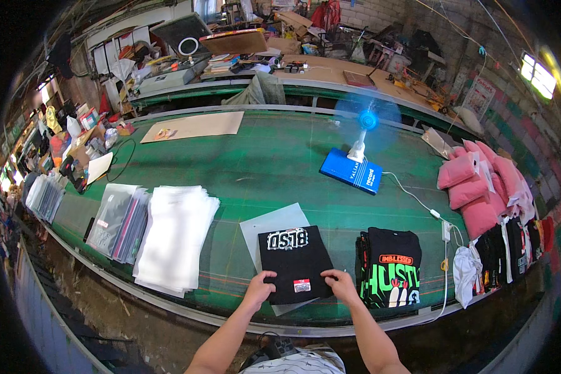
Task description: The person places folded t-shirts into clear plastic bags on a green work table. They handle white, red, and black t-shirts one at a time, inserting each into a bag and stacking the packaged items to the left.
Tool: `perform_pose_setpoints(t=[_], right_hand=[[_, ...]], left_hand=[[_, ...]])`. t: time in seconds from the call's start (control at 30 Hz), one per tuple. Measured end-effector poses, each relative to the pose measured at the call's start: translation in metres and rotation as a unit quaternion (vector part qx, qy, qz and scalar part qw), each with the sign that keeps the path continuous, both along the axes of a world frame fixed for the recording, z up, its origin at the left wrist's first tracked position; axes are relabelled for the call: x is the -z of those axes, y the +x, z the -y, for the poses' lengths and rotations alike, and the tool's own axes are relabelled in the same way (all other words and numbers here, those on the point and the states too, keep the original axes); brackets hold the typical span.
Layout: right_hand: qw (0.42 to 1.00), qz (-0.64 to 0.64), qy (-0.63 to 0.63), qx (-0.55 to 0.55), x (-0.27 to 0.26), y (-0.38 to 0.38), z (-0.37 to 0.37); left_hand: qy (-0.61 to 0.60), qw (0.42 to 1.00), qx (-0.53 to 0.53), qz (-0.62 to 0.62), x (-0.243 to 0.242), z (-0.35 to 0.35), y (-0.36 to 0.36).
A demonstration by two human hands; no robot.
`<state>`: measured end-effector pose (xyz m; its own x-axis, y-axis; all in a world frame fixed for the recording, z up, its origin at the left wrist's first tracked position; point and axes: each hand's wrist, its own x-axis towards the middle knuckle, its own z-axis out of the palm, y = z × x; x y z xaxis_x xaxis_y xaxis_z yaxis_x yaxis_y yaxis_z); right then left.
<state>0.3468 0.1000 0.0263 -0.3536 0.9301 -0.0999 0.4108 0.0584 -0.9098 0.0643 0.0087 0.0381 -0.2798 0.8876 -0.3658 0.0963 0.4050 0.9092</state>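
A folded black T-shirt (297, 262) with a white print and a small red and white label lies before me, partly over a translucent plastic sleeve (276, 224). My left hand (262, 286) pinches the shirt's left edge near the bottom. At the opposite edge my right hand (337, 283) grips it between thumb and fingers. To the right is a stack of folded black printed T-shirts (395, 271). Left of the sleeve lie a pile of white plastic sleeves (173, 238) and a pile of bagged garments (117, 224).
A small fan (367, 120) spins on a blue record book (350, 170), its white cable running right to an extension socket (445, 231). Pink packages (467, 187) and more folded shirts (495, 255) line the right end. Cardboard (196, 126) lies along the green table's (271, 163) far side.
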Motion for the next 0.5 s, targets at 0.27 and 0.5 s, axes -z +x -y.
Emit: perform_pose_setpoints(t=[0.27, 0.5], right_hand=[[0.987, 0.115, -0.109, -0.011, -0.057, -0.031, 0.035], [0.927, 0.343, 0.093, -0.117, -0.091, -0.089, 0.064]], left_hand=[[0.01, 0.98, 0.08, -0.181, -0.001, -0.001, 0.014], [-0.005, 0.985, 0.146, -0.092, -0.019, -0.036, 0.045]])
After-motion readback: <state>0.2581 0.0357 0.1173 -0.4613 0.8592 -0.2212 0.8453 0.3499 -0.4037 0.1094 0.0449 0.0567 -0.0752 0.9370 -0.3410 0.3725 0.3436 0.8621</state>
